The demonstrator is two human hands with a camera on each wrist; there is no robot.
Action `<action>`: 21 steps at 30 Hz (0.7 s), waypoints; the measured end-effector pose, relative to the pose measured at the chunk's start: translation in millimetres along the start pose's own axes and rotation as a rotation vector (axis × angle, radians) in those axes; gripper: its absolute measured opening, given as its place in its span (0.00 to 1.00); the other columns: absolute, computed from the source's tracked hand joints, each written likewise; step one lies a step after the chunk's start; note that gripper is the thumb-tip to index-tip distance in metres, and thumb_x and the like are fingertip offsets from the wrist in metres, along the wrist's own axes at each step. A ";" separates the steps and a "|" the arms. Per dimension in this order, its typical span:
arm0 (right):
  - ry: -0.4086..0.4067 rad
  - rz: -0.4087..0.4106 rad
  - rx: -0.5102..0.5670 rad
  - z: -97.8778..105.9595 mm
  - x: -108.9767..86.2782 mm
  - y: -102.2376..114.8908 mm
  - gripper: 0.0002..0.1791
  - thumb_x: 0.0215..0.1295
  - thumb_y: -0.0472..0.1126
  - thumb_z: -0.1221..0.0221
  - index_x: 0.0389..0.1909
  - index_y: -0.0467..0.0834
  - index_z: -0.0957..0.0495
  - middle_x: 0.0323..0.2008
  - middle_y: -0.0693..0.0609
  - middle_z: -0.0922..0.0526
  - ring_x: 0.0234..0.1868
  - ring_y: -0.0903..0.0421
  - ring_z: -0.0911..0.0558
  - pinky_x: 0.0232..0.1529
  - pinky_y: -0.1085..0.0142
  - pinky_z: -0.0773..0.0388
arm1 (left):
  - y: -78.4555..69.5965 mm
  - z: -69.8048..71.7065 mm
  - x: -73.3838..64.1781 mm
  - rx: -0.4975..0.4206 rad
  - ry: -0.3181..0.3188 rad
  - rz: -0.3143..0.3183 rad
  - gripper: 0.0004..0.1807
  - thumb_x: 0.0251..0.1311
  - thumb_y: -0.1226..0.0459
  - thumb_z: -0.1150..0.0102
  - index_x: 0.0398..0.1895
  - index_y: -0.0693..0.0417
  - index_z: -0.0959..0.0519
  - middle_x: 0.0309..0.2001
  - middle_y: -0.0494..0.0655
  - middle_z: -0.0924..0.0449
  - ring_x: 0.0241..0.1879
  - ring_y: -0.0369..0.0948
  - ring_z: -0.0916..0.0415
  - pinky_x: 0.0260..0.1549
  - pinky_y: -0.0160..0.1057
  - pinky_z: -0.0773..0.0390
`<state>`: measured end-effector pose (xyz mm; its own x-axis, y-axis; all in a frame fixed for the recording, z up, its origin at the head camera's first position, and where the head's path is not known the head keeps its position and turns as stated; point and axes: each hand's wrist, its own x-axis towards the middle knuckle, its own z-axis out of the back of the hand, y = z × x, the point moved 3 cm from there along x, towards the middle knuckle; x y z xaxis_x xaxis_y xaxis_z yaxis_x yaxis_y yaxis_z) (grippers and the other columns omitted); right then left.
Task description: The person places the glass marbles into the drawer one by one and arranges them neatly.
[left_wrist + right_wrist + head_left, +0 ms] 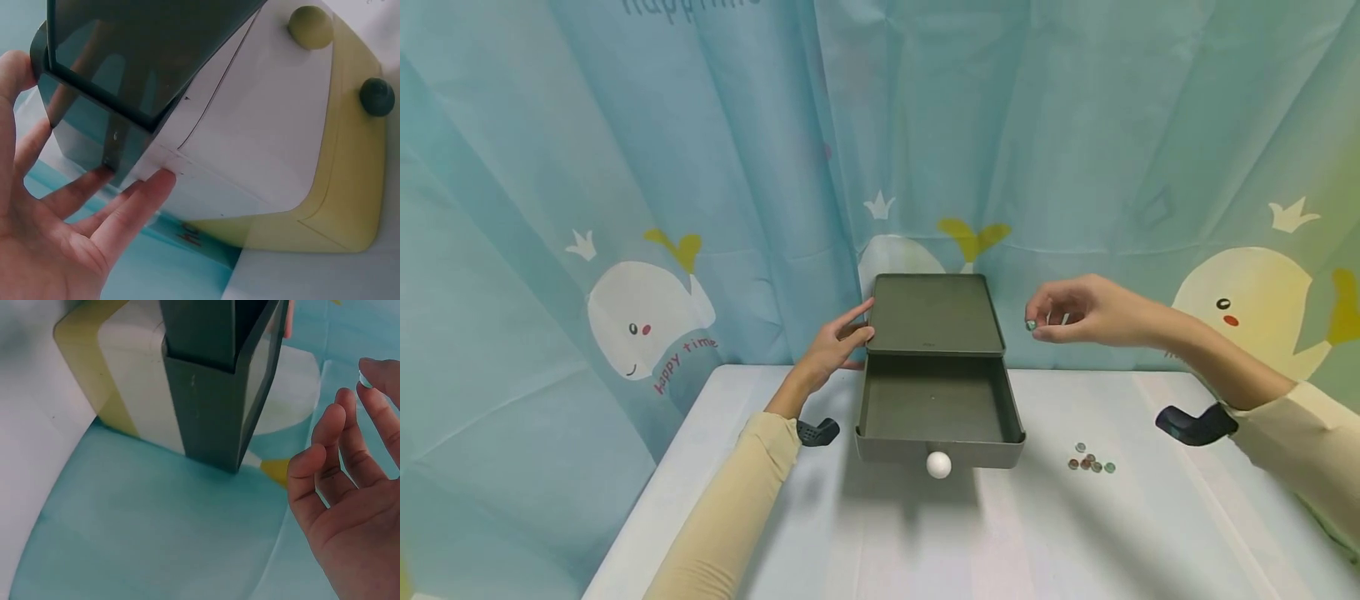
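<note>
A small drawer cabinet [932, 312] with a dark green top stands on the table, its dark green top drawer [940, 454] pulled out. The part of the drawer's inside that shows holds nothing I can make out. My left hand [833, 350] steadies the cabinet's left side; in the left wrist view its spread fingers [134, 212] touch the side wall. To the right of the cabinet, my right hand [1086, 312] is raised in the air. Between thumb and index finger it pinches a small shiny glass bead [364, 380].
Several brown and greenish glass beads [1087, 462] lie on the white table at the right of the drawer. A round white knob [938, 465] sticks out from the drawer front. White and yellow lower drawers [269, 125] show below. A whale-print curtain [760, 208] hangs behind.
</note>
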<state>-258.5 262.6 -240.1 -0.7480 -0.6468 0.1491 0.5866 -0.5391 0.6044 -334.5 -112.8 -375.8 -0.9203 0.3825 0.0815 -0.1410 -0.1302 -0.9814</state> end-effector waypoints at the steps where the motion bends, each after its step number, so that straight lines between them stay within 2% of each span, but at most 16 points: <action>1: 0.008 -0.001 0.003 -0.9 2.8 1.8 0.05 0.69 0.40 0.32 0.41 0.48 0.18 0.33 0.53 0.16 0.33 0.53 0.17 0.33 0.65 0.19 | -0.1 0.2 -0.2 -0.001 0.001 -0.001 0.34 0.74 0.54 0.42 0.80 0.32 0.38 0.75 0.57 0.37 0.69 0.58 0.34 0.52 0.60 0.19; 7: 0.060 0.021 0.019 -8.5 21.6 13.1 0.05 0.68 0.39 0.32 0.41 0.48 0.18 0.33 0.53 0.16 0.33 0.52 0.17 0.34 0.64 0.18 | -0.3 1.1 -2.0 0.000 -0.002 -0.002 0.33 0.74 0.54 0.43 0.80 0.32 0.39 0.76 0.56 0.38 0.69 0.58 0.34 0.53 0.60 0.19; 14: 0.118 0.093 0.057 -19.5 43.8 27.9 0.05 0.68 0.35 0.34 0.43 0.43 0.18 0.34 0.48 0.16 0.32 0.51 0.17 0.33 0.63 0.18 | -0.3 1.7 -2.4 0.000 -0.001 -0.003 0.34 0.74 0.53 0.43 0.80 0.33 0.39 0.77 0.56 0.40 0.70 0.59 0.35 0.54 0.62 0.20; 21: 0.172 0.110 0.047 -34.1 64.4 41.1 0.06 0.68 0.38 0.34 0.43 0.43 0.18 0.32 0.51 0.18 0.32 0.51 0.19 0.31 0.65 0.20 | 0.6 2.0 -1.8 0.001 0.004 0.001 0.33 0.75 0.54 0.45 0.81 0.33 0.40 0.77 0.57 0.42 0.71 0.60 0.37 0.55 0.62 0.21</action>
<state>-272.0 180.4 -232.3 -0.6138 -0.7851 0.0825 0.6436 -0.4372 0.6282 -333.7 -115.3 -376.2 -0.9190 0.3859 0.0802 -0.1409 -0.1317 -0.9812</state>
